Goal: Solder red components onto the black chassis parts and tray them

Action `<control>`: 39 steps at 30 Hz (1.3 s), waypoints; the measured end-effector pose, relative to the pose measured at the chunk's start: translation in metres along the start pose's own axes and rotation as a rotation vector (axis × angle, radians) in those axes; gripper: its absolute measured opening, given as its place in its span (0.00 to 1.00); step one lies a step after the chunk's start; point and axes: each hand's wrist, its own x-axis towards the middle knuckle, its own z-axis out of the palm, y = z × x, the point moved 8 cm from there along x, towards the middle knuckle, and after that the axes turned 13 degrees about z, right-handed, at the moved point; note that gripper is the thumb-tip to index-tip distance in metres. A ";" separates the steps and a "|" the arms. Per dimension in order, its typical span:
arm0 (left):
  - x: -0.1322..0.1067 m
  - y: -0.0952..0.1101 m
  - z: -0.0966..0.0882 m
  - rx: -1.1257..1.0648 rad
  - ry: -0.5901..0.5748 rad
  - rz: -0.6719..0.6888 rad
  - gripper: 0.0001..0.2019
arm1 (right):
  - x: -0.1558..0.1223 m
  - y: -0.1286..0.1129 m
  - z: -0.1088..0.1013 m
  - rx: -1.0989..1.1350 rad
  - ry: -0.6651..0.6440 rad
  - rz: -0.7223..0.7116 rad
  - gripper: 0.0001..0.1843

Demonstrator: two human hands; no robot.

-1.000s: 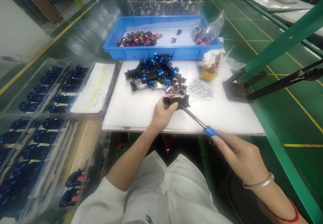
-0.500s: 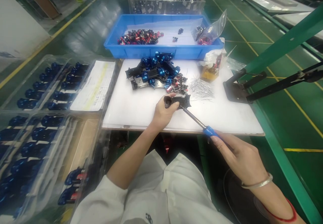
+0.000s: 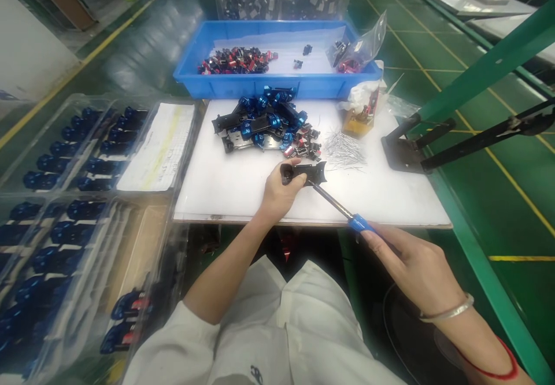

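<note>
My left hand [image 3: 281, 189] is closed round a black part [image 3: 314, 172] with a round opening at its left end and a curved right end, held over the front of the white tabletop. In my right hand [image 3: 416, 266] is a screwdriver [image 3: 333, 200] with a blue handle and a metal shaft. Its tip meets the black part beside my left thumb; the exact contact point is too small to make out. Just beyond lie small red and black pieces [image 3: 303, 142], a heap of blue and black parts [image 3: 264, 120] and thin silvery pins [image 3: 346, 150].
A blue tray [image 3: 277, 87] with red and black pieces stands at the back, a clear bin [image 3: 281, 8] behind it. On the left, clear trays [image 3: 108, 194] hold blue parts and a paper sheet [image 3: 158, 148]. An amber box [image 3: 359, 122] and a black bracket [image 3: 403, 154] are right.
The view has shifted slightly. Both hands keep their grips, and the screwdriver tip stays at the black part.
</note>
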 end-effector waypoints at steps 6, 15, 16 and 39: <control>0.000 -0.001 0.001 -0.016 -0.011 0.008 0.18 | 0.003 -0.015 -0.016 -0.016 0.001 -0.026 0.19; -0.001 0.000 0.001 -0.016 0.007 0.000 0.18 | -0.002 0.002 -0.004 -0.004 0.048 -0.003 0.19; -0.001 0.000 0.001 -0.015 0.007 0.003 0.18 | -0.002 0.002 -0.003 -0.002 0.048 -0.005 0.19; 0.000 0.012 -0.001 0.095 0.018 -0.020 0.17 | 0.010 -0.023 -0.013 -0.049 -0.009 -0.001 0.22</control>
